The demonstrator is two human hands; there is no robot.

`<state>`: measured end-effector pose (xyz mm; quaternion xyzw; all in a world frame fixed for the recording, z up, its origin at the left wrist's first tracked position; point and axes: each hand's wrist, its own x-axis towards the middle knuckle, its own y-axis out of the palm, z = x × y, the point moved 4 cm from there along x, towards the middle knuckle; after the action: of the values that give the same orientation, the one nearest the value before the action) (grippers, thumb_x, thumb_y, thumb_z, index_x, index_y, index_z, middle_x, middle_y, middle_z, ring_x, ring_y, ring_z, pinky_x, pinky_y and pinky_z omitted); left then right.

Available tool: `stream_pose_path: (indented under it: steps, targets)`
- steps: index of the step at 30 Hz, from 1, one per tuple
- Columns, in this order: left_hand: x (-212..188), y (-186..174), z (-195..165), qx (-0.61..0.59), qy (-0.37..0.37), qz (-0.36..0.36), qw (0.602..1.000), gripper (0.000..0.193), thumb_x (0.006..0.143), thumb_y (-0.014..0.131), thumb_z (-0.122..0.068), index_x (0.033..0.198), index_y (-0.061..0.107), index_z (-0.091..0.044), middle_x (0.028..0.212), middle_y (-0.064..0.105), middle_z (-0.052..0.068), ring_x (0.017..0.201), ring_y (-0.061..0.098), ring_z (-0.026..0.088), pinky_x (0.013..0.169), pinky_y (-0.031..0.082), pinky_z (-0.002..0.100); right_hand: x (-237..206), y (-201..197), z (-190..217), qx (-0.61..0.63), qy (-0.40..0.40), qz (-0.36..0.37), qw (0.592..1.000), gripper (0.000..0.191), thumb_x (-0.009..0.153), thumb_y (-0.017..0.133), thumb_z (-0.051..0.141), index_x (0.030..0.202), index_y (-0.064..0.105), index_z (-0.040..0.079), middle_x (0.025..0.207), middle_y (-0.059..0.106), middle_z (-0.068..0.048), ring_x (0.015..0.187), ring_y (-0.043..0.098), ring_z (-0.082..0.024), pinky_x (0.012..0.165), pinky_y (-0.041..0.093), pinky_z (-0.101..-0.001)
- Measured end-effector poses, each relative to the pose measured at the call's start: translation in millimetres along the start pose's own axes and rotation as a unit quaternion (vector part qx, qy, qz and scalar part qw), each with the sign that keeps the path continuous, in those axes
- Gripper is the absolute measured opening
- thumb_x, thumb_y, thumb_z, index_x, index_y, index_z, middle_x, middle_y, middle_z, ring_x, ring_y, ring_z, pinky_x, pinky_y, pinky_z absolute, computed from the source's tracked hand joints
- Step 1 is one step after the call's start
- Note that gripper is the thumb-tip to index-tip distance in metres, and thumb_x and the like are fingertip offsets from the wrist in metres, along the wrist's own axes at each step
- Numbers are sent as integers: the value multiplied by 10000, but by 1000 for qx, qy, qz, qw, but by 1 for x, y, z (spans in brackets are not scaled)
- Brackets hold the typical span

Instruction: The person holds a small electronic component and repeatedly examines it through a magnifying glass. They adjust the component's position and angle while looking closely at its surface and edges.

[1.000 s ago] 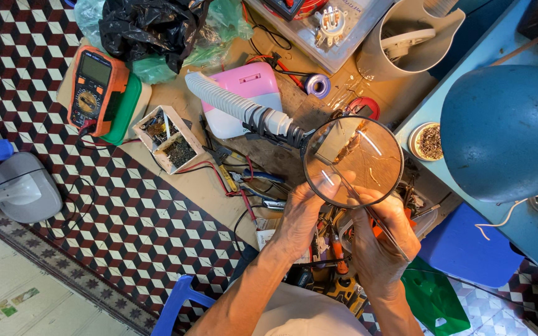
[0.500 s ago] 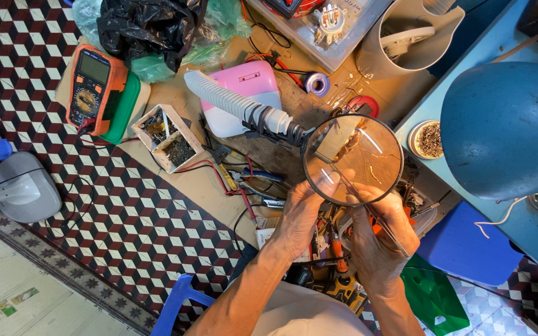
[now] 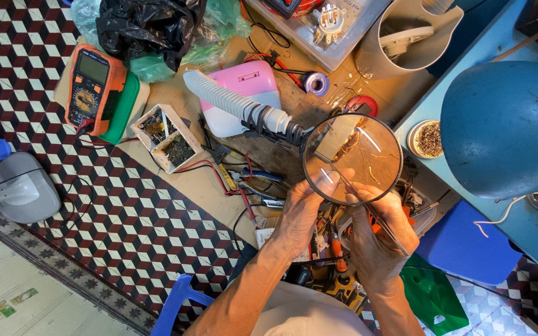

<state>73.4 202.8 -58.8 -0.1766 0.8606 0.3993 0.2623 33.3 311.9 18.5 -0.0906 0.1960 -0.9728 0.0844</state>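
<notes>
Round magnifier point(image 3: 352, 158) on grey flexible arm hung just above both hands, lens level. Thin tweezers point(image 3: 378, 214) lay slanted in right hand point(image 3: 378, 239), tips under the lens by left fingertips point(image 3: 319, 186).

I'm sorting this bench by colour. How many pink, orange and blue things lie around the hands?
Pink: 1, the pink box
Orange: 1, the orange multimeter
Blue: 2, the round blue lamp shade and the flat blue lid
Total: 4
</notes>
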Motion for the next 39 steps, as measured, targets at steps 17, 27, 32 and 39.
stream_pose_path:
  steps: [17,27,32,39]
  targets:
    - [1,3,-2,7,20,23,999,391,1033,616,-331,1282,707,-43,1212,716,36,1160,611,107,1080,452,304,10,-8,1,10,-31,52,998,184,942,732,-83,1105,654,-45,1127,728,-145,1052,708,-185,950,571,-297]
    - [2,-10,10,42,4,4,999,421,1002,659,-392,1193,743,-26,1133,733,40,1082,610,105,1017,460,300,3,-13,-11,48,29,50,997,222,971,700,-63,1182,632,-40,1196,711,-157,1097,709,-192,973,598,-309]
    - [-25,-50,12,150,-8,-77,986,452,957,615,-471,1075,776,-65,1046,771,20,993,649,96,937,486,286,-35,-51,-14,77,52,-25,995,211,1058,666,-59,1233,548,-67,1217,672,-210,1099,712,-234,979,603,-327]
    - [-54,-134,3,268,62,-318,907,420,964,665,-401,870,752,0,834,674,50,781,581,111,753,462,274,-93,-122,-40,165,158,-177,957,149,1157,541,50,1192,486,-84,1201,659,-260,1049,747,-305,933,619,-422]
